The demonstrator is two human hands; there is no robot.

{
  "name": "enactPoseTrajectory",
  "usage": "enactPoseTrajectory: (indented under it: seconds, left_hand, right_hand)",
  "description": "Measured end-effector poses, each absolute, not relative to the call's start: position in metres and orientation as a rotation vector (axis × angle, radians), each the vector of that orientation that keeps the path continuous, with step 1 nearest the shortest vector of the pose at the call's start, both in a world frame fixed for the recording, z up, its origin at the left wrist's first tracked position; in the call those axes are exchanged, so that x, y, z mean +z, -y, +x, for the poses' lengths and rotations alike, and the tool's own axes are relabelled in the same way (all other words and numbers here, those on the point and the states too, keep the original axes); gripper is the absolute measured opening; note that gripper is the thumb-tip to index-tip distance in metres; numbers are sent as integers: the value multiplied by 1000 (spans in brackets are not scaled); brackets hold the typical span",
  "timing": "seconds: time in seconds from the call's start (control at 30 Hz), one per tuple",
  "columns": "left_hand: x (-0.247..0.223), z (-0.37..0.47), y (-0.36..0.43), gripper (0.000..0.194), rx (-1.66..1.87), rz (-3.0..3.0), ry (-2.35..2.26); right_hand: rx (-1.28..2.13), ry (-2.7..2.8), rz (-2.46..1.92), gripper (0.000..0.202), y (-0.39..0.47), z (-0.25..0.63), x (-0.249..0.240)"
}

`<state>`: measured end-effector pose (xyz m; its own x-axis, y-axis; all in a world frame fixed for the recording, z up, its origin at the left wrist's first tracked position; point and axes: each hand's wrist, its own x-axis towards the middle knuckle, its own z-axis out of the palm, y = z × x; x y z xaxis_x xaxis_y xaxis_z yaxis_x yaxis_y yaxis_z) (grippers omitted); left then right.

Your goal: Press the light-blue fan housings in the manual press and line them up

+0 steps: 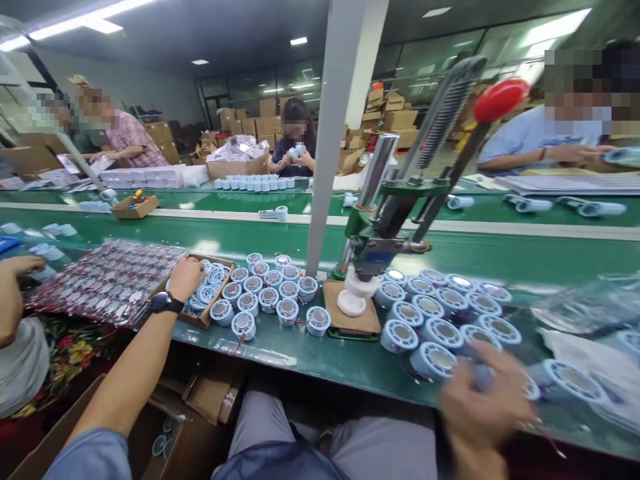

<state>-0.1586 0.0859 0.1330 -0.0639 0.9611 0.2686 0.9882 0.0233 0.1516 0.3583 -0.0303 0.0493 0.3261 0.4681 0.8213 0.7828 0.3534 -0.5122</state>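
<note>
My left hand (187, 279), with a dark watch at the wrist, reaches over a cardboard box (204, 319) of light-blue plastic rings (213, 283). Its fingers curl down at the rings; what they pinch is hidden. Blurred by motion, my right hand (485, 397) is at the near edge of the right-hand group of light-blue round housings (443, 332), its fingers around one housing (481, 377). Between the hands stands a green hand press (373, 253) with a red-knobbed lever (500, 100). Its white upper die sits just above a white round seat (351, 303).
More round housings (269, 299) with silver discs stand left of the press. Flat wired parts (107, 280) cover the left table, near another person's hand (23, 267). A grey post (333, 133) rises behind. Plastic bags (590, 307) lie right. Several people sit across the green line.
</note>
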Motion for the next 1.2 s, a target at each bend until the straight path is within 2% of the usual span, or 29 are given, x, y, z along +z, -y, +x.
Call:
enactPoseTrajectory:
  seconds: [0.13,0.23,0.33,0.43,0.57,0.7,0.9,1.03,1.13,1.2]
  left_hand:
    - [143,-127,-73,14,-575,-2159,2027]
    - [133,-79,-29,12,-585,-2465,1826]
    - [100,-31,22,11,-445,-2953,1639]
    - [63,5,42,18,-503,-3028,1635]
    - [31,34,27,35,-642,-3017,1574]
    - [16,53,16,56,-718,-2898,1667]
    - [10,79,6,61,-713,-2769,1745]
    - [21,87,1,54,-986,-2826,1778]
    - [38,90,8,67,-1210,-2907,1797]
    - [49,92,13,73,-1186,-3026,1747]
  right_hand:
    - [-43,1864,-1254,38,4,253,27]
    - [8,2016,-1333,40,-8,208,15]
    - [78,2007,-1280,30,7,215,6]
    - [194,1884,-1202,15,30,246,-2]
    - [313,1761,-1199,11,38,280,-5]
    - [386,1668,-1278,39,40,298,-8]
    - [437,1671,-1293,43,52,317,-11]
    - [487,1627,-1369,49,49,304,-9]
    - [582,1596,-1334,58,40,279,-10]
    - [631,1592,-1266,65,33,262,-11]
